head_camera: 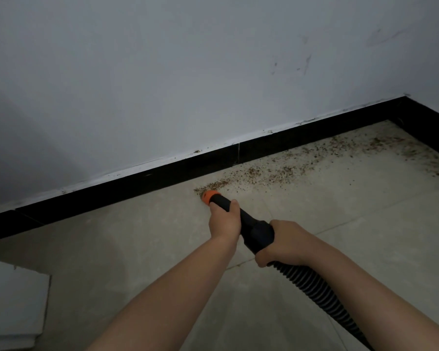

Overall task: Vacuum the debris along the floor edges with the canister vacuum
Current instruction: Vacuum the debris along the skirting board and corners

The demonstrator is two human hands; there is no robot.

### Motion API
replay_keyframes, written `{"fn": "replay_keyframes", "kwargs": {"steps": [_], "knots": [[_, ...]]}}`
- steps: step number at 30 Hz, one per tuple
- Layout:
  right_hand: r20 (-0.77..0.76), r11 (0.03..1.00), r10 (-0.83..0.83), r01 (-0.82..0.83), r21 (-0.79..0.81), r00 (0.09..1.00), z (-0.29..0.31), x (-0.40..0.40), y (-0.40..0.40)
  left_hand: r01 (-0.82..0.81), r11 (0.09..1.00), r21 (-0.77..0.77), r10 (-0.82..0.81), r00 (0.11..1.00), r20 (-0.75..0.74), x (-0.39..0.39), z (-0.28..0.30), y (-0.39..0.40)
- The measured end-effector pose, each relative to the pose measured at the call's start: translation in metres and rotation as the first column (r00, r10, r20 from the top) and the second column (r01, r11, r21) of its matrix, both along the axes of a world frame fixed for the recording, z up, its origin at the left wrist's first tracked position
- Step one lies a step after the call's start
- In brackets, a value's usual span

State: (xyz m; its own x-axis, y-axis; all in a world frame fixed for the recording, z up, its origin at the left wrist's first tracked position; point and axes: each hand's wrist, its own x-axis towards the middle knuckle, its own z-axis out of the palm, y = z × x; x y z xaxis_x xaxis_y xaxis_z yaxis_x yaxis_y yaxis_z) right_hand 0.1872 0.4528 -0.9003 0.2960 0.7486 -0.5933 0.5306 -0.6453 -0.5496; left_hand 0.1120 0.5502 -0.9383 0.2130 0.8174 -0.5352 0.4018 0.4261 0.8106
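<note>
A black vacuum hose nozzle with an orange tip [208,196] touches the tiled floor at the left end of a trail of brown debris [271,171]. The debris runs along the black baseboard [162,176] toward the right corner. My left hand [224,221] grips the nozzle just behind the orange tip. My right hand [283,243] grips the thick black cuff [257,235] where the ribbed hose [322,297] begins. The hose trails off toward the lower right; the canister is out of view.
A pale wall [188,72] with scuff marks rises above the baseboard. The room corner [406,102] is at the upper right, with more debris on the floor near it. A white flat object [13,300] lies on the beige tile floor [112,249] at the lower left.
</note>
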Motion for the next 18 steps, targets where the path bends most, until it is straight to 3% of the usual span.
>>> {"fn": "replay_keyframes", "kwargs": {"steps": [10,18], "knots": [[-0.071,0.996,-0.039,0.044,0.076,0.997,-0.017,-0.027,0.033,0.04,0.997,0.066,-0.037,0.998,-0.046,-0.023,-0.006,0.037],[-0.083,0.999,-0.043,0.045,0.027,0.996,-0.001,-0.019,0.031,0.024,0.999,0.033,-0.023,0.999,-0.033,-0.013,-0.002,0.039]]}}
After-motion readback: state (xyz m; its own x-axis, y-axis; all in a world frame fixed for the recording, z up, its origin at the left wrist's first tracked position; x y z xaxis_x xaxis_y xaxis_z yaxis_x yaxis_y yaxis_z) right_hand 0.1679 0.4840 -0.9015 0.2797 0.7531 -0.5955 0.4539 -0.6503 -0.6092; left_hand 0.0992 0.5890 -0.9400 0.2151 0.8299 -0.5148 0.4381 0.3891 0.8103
